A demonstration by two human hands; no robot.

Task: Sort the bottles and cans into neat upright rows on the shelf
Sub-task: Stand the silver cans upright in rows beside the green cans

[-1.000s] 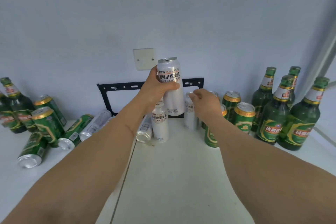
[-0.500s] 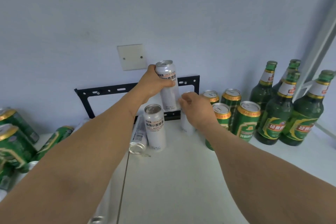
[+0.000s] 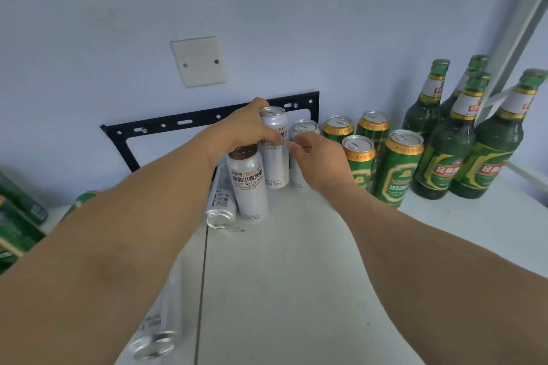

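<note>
My left hand [image 3: 246, 130] grips a tall white can [image 3: 274, 151] near its top; the can stands upright on the white shelf [image 3: 281, 261] by the back wall. My right hand [image 3: 321, 160] sits just right of it, its fingers curled in front of a second white can [image 3: 302, 130] that it mostly hides; whether it holds that can is unclear. A third white can [image 3: 247, 184] stands upright in front, and another [image 3: 221, 201] lies on its side to its left. Several green cans [image 3: 396, 169] and green bottles [image 3: 447, 142] stand upright at the right.
A black metal bracket [image 3: 178, 124] and a white blanking plate [image 3: 198, 61] are on the wall behind. A white can [image 3: 154, 344] lies under my left forearm near the front. More green cans [image 3: 17, 216] lie at the far left. A metal upright [image 3: 522, 18] rises at the right.
My left hand has brought the white can down from mid-air onto the shelf beside the other white cans. My right hand stayed at the neighbouring can. The camera has shifted right and closer.
</note>
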